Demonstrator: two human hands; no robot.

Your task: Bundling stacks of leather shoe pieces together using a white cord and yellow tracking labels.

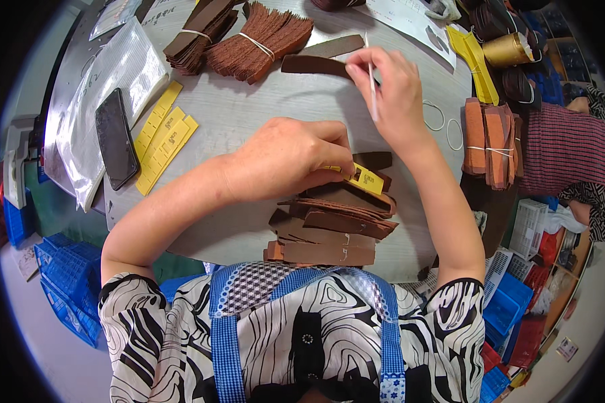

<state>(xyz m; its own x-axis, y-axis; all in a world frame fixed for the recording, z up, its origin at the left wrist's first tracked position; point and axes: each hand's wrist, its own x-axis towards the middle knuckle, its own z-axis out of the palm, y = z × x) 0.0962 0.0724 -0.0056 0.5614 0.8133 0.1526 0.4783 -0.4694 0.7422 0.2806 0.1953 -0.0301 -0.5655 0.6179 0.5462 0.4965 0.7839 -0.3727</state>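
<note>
My left hand (286,158) is closed, its fingertips pinching a yellow flat template (370,179) with a small slot. That template lies over the top of a stack of brown leather strips (329,252) close to my body. In my right hand (396,94), farther out, a thin white pen-like stick (373,91) is gripped between the fingers. The right fingertips also reach the end of a dark brown strip (314,64); whether they pinch it is unclear. A greyish-brown strip (336,46) lies just beyond it.
Banded leather bundles (259,43) lie at the far side, with orange-brown ones (489,144) at right. A black phone (116,138), yellow templates (168,148) and a clear plastic bag (107,87) are at left. Loose rubber bands (454,134) lie beside my right forearm. Another person's hand (578,104) shows at right.
</note>
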